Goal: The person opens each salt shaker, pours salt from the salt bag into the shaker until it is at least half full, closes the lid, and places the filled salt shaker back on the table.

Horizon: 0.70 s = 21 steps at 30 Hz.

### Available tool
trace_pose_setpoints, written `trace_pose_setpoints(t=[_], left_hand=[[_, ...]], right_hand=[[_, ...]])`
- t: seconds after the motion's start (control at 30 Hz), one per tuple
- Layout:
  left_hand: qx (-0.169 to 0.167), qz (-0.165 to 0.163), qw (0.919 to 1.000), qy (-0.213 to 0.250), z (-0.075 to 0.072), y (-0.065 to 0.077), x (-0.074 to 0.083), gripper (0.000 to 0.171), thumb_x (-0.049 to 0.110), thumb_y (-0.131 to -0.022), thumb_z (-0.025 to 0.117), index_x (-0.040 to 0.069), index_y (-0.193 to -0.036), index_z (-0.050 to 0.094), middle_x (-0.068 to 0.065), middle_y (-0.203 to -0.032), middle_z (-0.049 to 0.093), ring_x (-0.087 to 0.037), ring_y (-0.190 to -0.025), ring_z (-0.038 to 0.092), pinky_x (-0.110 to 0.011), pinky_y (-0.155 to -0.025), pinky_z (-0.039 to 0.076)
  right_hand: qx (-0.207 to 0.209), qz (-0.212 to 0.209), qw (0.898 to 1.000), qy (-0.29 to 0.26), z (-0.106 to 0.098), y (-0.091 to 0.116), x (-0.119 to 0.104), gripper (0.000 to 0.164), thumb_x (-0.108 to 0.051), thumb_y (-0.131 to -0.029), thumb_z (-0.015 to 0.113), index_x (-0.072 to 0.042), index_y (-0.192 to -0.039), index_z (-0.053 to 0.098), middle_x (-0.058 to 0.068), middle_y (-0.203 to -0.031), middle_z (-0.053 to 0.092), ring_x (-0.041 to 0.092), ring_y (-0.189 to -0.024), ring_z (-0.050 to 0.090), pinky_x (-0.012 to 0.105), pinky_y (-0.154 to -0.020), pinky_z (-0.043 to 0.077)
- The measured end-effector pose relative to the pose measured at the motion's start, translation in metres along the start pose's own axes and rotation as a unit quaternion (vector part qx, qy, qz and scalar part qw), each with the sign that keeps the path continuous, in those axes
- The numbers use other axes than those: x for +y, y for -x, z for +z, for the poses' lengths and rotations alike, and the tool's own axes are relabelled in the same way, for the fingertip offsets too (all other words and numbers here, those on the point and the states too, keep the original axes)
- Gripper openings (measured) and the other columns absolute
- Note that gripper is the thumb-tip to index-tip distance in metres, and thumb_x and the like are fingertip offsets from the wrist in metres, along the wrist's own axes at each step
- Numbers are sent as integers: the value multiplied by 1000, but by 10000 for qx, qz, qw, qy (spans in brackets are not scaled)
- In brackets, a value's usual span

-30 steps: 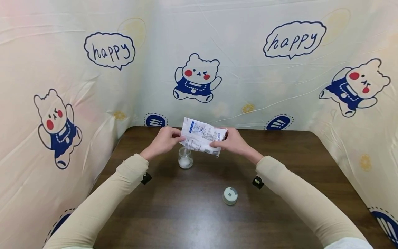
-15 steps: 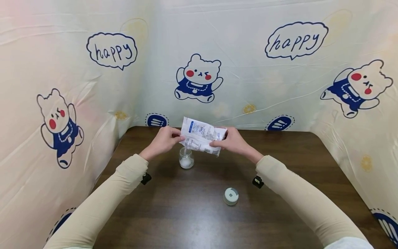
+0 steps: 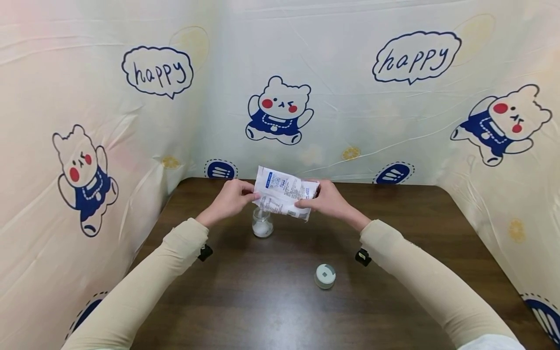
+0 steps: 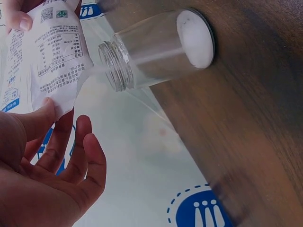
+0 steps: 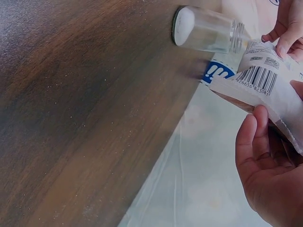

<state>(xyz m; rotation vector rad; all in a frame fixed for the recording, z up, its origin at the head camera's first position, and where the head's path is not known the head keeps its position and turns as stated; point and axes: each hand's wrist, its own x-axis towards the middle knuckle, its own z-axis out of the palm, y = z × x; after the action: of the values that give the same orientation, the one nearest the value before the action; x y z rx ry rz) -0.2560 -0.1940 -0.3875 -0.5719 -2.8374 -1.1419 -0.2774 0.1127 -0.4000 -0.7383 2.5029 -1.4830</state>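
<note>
A printed white packet (image 3: 280, 190) is tilted over a small open glass jar (image 3: 262, 227), which stands upright on the table. My left hand (image 3: 229, 200) pinches the packet's end beside the jar's mouth, thumb on the printed face. At the other end, my right hand (image 3: 330, 199) grips the packet with the thumb on top and fingers beneath. In the left wrist view a thin white stream runs from the packet's torn corner into the jar's neck (image 4: 116, 66). White powder (image 4: 195, 40) lies in a layer at the jar's bottom.
A short round container (image 3: 325, 276) with a white top sits nearer to me, right of the jar. The dark wooden table (image 3: 245, 301) ends at a printed cloth (image 3: 280, 43) at the back and sides. White specks dot the tabletop in the right wrist view.
</note>
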Motion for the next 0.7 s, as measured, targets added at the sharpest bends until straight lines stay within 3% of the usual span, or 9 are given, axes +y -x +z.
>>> trace_pose_setpoints(t=[0.47,0.7], left_hand=[[-30,52,10000,68,1,-4,2,12,7,-99,75,3,-109,81,-10,-104,76,-27,-82,61,-37,-71,48],[-41,31,10000,85,2,-7,2,13,7,-99,75,3,-109,81,-9,-104,76,-29,-83,62,-37,-71,49]], right_hand=[[62,-10,9999,151,-3,1,2,54,-24,-88,89,-9,-135,68,7,-107,76,24,-81,70,35,-62,58],[91,-11,9998,164,-4,1,1,51,-24,-88,89,-10,-133,69,5,-106,76,25,-80,70,47,-65,60]])
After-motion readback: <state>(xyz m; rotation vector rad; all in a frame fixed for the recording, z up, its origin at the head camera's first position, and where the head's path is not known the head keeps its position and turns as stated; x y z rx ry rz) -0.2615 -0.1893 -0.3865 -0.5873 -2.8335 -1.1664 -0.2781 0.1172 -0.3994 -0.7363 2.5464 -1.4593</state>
